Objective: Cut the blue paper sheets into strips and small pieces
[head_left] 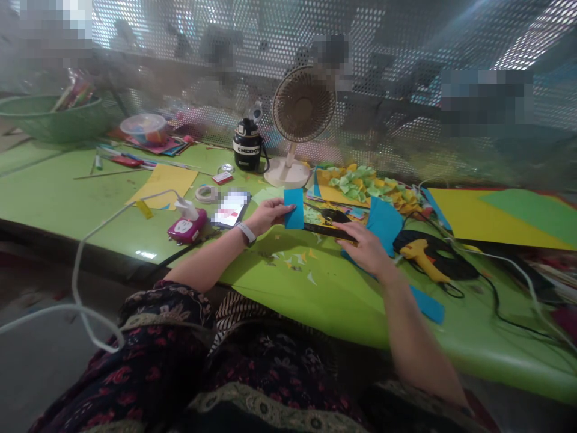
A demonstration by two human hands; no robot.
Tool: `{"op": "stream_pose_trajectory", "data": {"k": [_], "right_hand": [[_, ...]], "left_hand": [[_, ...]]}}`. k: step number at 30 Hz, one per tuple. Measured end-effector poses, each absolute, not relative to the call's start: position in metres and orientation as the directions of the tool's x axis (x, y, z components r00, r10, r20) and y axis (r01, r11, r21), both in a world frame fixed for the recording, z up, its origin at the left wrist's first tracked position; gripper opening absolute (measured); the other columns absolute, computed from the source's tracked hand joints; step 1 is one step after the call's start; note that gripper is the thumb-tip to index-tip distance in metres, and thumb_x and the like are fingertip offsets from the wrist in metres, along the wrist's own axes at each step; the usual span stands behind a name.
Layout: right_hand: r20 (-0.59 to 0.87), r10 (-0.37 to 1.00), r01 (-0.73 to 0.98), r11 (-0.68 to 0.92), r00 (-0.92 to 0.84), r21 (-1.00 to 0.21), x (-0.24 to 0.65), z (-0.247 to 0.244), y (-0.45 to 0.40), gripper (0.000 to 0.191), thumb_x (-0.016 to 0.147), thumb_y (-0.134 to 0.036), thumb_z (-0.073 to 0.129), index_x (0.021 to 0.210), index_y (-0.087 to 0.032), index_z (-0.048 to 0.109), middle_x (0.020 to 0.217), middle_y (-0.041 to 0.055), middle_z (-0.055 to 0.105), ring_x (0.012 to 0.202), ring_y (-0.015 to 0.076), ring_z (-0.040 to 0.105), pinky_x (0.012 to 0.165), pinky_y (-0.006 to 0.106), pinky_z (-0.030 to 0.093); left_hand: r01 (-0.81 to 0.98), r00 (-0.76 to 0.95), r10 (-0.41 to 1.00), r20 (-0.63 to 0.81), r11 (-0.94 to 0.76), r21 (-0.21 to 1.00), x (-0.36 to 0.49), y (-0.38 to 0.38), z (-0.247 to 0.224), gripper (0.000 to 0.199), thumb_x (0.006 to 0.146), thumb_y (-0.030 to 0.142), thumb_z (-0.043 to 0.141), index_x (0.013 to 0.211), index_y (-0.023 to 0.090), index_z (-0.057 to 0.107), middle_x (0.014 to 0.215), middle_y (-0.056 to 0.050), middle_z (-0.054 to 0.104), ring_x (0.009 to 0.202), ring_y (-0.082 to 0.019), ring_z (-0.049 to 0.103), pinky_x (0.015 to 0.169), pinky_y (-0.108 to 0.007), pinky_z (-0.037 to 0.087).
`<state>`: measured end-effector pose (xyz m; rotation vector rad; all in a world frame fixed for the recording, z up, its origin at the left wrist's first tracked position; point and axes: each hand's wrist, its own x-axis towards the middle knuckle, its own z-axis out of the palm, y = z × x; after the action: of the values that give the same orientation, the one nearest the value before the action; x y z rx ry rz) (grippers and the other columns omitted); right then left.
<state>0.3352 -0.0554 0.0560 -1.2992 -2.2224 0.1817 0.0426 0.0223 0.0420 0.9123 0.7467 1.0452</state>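
Note:
My left hand (274, 216) pinches a small blue paper rectangle (294, 218) upright between thumb and fingers. My right hand (367, 248) is at the dark front edge (322, 230) of a shallow tray of paper scraps, its fingers stretched out and apart. Just beyond those fingertips lie black-handled scissors (336, 216); I cannot tell if they touch. A larger blue sheet (385, 224) stands tilted behind my right hand. Another blue strip (427, 304) lies on the green table (288, 288), partly behind my right forearm. Small paper scraps (293, 260) are scattered in front.
A yellow glue gun (424, 260) with cords lies at right, near yellow and green sheets (505, 216). Behind are crumpled paper pieces (360, 183), a fan (288, 171) and a black bottle (247, 147). A phone (231, 208), tape roll (206, 193) and purple power socket (187, 227) sit left.

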Motion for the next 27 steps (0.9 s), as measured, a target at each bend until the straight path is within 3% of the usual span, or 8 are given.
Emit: {"op": "stream_pose_trajectory", "data": {"k": [8, 17, 22, 27], "right_hand": [[0.322, 0.853, 0.757, 0.516, -0.411, -0.401, 0.3406, 0.0645, -0.0586, 0.041, 0.096, -0.036, 0.055, 0.134, -0.029, 0.068, 0.123, 0.0097, 0.069, 0.117, 0.0316, 0.065, 0.104, 0.052, 0.052], [0.338, 0.844, 0.736, 0.531, -0.416, -0.419, 0.3371, 0.0598, -0.0578, 0.041, 0.095, -0.038, 0.056, 0.133, -0.028, 0.068, 0.122, 0.0098, 0.069, 0.115, 0.0305, 0.066, 0.102, 0.05, 0.053], [0.319, 0.84, 0.737, 0.54, -0.439, -0.407, 0.3416, 0.0628, -0.0575, 0.039, 0.094, -0.037, 0.056, 0.13, -0.028, 0.07, 0.118, 0.0097, 0.07, 0.114, 0.031, 0.066, 0.101, 0.051, 0.053], [0.31, 0.848, 0.739, 0.527, -0.429, -0.419, 0.341, 0.0622, -0.0571, 0.04, 0.094, -0.037, 0.055, 0.13, -0.026, 0.069, 0.118, 0.0104, 0.069, 0.112, 0.0304, 0.067, 0.099, 0.05, 0.054]], "left_hand": [[-0.375, 0.353, 0.932, -0.083, 0.222, 0.9, 0.0426, 0.0208, 0.045, 0.04, 0.063, 0.026, 0.097, 0.089, 0.011, 0.07, 0.082, -0.004, 0.075, 0.07, -0.012, 0.07, 0.071, -0.027, 0.059], [-0.359, 0.35, 0.934, -0.065, 0.198, 0.912, 0.0465, 0.0167, 0.0456, 0.036, 0.066, 0.025, 0.096, 0.083, 0.012, 0.067, 0.066, 0.002, 0.068, 0.057, -0.008, 0.063, 0.062, -0.022, 0.053], [-0.378, 0.327, 0.943, -0.067, 0.195, 0.905, 0.0452, 0.0182, 0.0455, 0.038, 0.067, 0.026, 0.096, 0.089, 0.012, 0.07, 0.077, -0.001, 0.073, 0.068, -0.011, 0.069, 0.07, -0.026, 0.058], [-0.345, 0.337, 0.938, -0.082, 0.204, 0.916, 0.0468, 0.016, 0.0453, 0.038, 0.067, 0.027, 0.096, 0.088, 0.011, 0.069, 0.077, -0.002, 0.073, 0.065, -0.01, 0.068, 0.069, -0.025, 0.058]]}}
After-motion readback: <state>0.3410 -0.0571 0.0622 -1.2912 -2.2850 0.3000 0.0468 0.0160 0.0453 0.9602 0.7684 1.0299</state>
